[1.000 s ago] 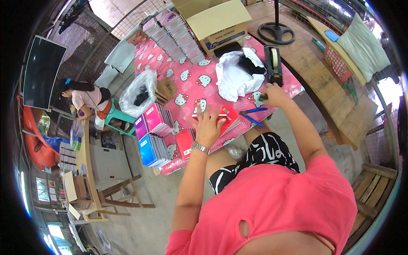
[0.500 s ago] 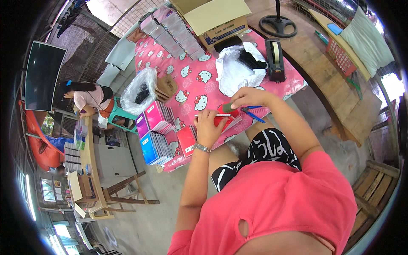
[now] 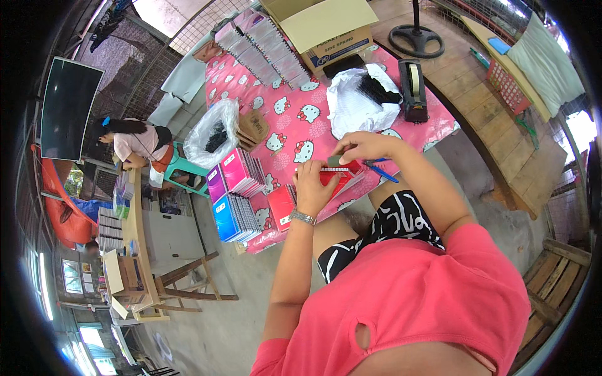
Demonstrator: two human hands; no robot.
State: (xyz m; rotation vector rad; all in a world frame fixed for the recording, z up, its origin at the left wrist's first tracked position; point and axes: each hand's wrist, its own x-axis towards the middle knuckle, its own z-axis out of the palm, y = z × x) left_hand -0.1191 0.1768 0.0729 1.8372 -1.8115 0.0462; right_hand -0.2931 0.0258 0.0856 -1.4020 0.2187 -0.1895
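A red notebook (image 3: 342, 178) lies at the near edge of the pink patterned table (image 3: 282, 119). The left hand (image 3: 311, 188) presses flat on it, fingers spread. The right hand (image 3: 364, 147) pinches a small grey strip (image 3: 335, 161) above its spine. Blue scissors (image 3: 379, 169) lie just beside. Pink and blue notebook stacks (image 3: 235, 194) stand to the left, a white bag (image 3: 357, 103) beyond.
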